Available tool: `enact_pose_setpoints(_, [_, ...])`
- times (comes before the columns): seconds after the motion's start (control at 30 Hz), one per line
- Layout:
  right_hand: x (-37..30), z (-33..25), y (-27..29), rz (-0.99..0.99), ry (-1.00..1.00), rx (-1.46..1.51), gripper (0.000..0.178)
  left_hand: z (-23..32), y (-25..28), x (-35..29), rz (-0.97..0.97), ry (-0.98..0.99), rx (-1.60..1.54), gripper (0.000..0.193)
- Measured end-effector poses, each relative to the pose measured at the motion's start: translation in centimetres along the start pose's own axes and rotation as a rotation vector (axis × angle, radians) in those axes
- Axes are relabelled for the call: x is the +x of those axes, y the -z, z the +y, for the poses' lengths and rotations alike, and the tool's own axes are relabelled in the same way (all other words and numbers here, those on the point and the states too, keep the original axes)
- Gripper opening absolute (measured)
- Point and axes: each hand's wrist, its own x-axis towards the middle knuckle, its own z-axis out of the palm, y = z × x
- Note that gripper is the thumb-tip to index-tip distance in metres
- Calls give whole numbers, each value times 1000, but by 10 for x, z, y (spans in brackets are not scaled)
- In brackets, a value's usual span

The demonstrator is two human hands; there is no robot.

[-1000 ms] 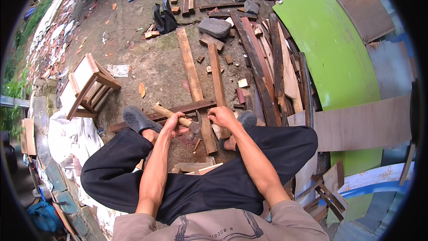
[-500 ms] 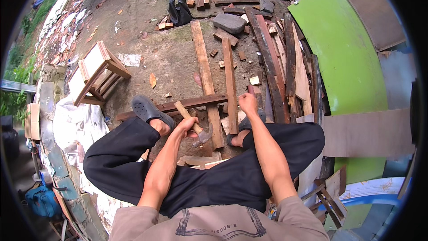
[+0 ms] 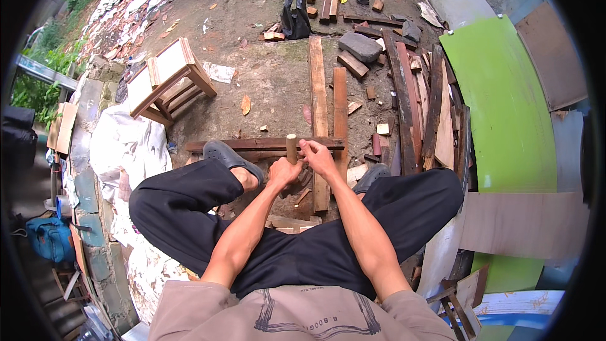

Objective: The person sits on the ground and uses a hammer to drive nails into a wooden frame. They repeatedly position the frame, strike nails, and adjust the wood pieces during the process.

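I sit on the ground with my knees spread. My left hand [image 3: 283, 172] is closed around a short round wooden handle [image 3: 291, 147], which stands nearly upright; its lower end is hidden behind the hand. My right hand [image 3: 319, 158] is right beside the handle, fingertips bunched against it over a dark crosswise plank [image 3: 246, 144]. I cannot tell whether those fingers pinch anything. Two long pale planks [image 3: 317, 82] run away from me under the cross plank. My feet in dark clogs [image 3: 227, 155] flank the hands.
A small wooden stool [image 3: 170, 79] lies tipped at the left. Dark boards [image 3: 416, 101] are piled to the right beside a curved green panel [image 3: 505, 107] and a plywood sheet [image 3: 524, 224]. A grey stone block [image 3: 360, 46] and a black bag [image 3: 295, 19] lie farther off.
The handle in my left hand has swung from a leftward tilt to nearly upright. My right hand has come back from farther along the plank to beside the handle.
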Motion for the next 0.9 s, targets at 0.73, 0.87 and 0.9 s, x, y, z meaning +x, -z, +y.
enact_pose_setpoints(0.73, [-8,-58,-17,-193,311,-346,47,-30,-1,29,213,-616,-540,41])
enact_pose_setpoints(0.87, [-2,-58,-21,-60,203,-282,43,-42,-8,44,361,-368,-918,30])
enact_pose_setpoints(0.9, [3,-51,-15,65,199,-431,46,-47,-5,50,402,-286,-1074,30])
